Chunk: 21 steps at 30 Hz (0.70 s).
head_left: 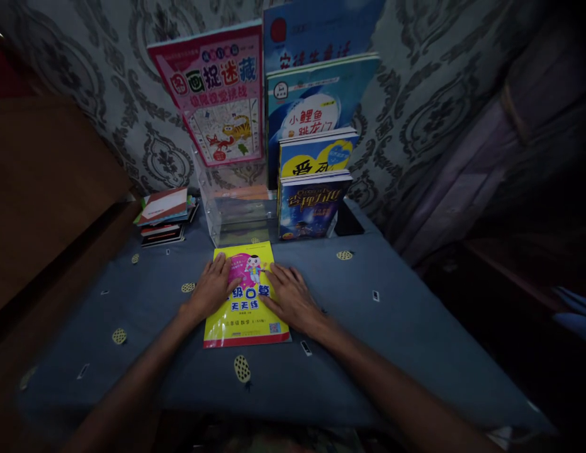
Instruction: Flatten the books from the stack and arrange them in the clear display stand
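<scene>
A yellow workbook (248,314) with a red bottom strip and a cartoon figure lies flat on the blue-grey tablecloth. On its left edge rests my left hand (212,286), fingers spread over the cover. My right hand (293,296) lies across the right edge, its fingers stretched out and thumb on the cover. Just behind the workbook stands a clear acrylic book rack (236,229). A pink picture book (217,94) leans in its left part, while its right part holds a stack of books, with a dark blue book (314,207) in front.
Left of the rack, a pile of small books (165,211) lies on the table. A dark flat object (348,220) sits right of the rack. Patterned wallpaper (429,82) backs the table, a brown wooden panel (47,189) borders the left, and a gathered curtain (467,170) hangs right.
</scene>
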Available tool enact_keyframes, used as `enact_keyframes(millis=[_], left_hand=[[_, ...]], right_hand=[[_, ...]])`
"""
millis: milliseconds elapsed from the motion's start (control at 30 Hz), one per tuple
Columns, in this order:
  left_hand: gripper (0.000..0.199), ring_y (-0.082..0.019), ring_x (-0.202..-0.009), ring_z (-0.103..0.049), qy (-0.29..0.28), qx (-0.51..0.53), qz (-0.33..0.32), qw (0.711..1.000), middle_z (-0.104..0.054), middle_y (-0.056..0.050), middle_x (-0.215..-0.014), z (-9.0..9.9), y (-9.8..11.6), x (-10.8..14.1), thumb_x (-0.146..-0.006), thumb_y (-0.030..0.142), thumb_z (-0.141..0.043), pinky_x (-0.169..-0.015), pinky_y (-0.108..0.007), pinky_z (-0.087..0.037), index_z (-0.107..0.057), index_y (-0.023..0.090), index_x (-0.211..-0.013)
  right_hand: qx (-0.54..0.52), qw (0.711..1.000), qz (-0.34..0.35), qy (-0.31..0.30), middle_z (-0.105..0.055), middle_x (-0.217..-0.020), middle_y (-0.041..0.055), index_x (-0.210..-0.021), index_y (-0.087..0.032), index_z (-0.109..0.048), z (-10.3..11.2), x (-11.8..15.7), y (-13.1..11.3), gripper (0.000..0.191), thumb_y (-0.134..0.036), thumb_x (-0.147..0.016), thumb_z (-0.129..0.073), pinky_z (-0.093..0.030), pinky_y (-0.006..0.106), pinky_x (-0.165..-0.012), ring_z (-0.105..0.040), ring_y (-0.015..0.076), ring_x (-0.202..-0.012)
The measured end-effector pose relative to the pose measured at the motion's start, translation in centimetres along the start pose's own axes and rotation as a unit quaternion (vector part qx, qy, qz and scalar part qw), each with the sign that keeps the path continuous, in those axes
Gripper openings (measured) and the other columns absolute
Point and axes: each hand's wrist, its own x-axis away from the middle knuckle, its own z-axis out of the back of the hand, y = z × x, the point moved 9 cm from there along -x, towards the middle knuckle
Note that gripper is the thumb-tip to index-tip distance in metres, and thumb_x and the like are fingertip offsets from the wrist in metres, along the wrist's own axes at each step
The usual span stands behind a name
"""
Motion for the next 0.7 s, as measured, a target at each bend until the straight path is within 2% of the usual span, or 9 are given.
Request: enact_keyframes(millis=[167,333,467,567,700], left_hand=[[0.063,-0.031,-0.150,-0.033,0.015,0.028,0.016,0.999,-0.040,-0.021,-0.158,-0.3,-0.3,-0.1,-0.103,0.051,-0.038,-0.121,-0.048,-0.031,-0.042,0.008,-0.149],[0.061,-0.031,-0.150,-0.034,0.044,0.062,0.021,0.997,-0.041,-0.021,-0.157,-0.5,-0.6,0.0,-0.103,0.050,-0.038,-0.120,-0.047,-0.032,-0.043,0.009,-0.148],[0.061,-0.031,-0.148,-0.036,0.061,0.077,0.018,0.995,-0.043,-0.021,-0.156,-0.4,-0.7,0.1,-0.102,0.050,-0.040,-0.120,-0.048,-0.033,-0.045,0.009,-0.147],[0.062,-0.032,-0.149,-0.035,0.064,0.082,0.025,0.994,-0.040,-0.023,-0.157,-0.3,-0.7,0.2,-0.102,0.051,-0.040,-0.120,-0.048,-0.032,-0.044,0.008,-0.147],[0.061,-0.036,-0.150,-0.033,0.084,0.083,0.064,0.991,-0.038,-0.024,-0.158,-0.1,-1.0,0.6,-0.101,0.050,-0.044,-0.119,-0.053,-0.032,-0.045,0.010,-0.146]], right_hand=[[-0.009,1.000,0.006,0.004,-0.046,-0.155,0.0203,-0.144,-0.010,-0.050,-0.2,-0.8,0.2,0.056,-0.042,-0.099,-0.051,-0.026,0.053,-0.120,-0.038,0.0327,-0.145],[-0.006,1.000,0.015,-0.005,-0.044,-0.156,0.0203,-0.146,-0.012,-0.049,-0.7,-3.8,1.0,0.054,-0.042,-0.101,-0.046,-0.023,0.056,-0.119,-0.032,0.0320,-0.149],[0.000,0.999,-0.027,0.019,-0.044,-0.156,0.0201,-0.146,-0.008,-0.048,-0.5,-5.8,2.2,0.055,-0.042,-0.103,-0.040,-0.023,0.051,-0.120,-0.036,0.0299,-0.147],[0.004,0.998,-0.051,0.036,-0.044,-0.156,0.0205,-0.146,-0.006,-0.047,-0.4,-6.2,2.7,0.059,-0.045,-0.103,-0.035,-0.024,0.048,-0.120,-0.038,0.0300,-0.146],[0.007,0.998,-0.055,0.025,-0.041,-0.158,0.0210,-0.149,-0.004,-0.043,-0.7,-5.9,2.7,0.062,-0.045,-0.103,-0.034,-0.022,0.050,-0.121,-0.036,0.0306,-0.147]])
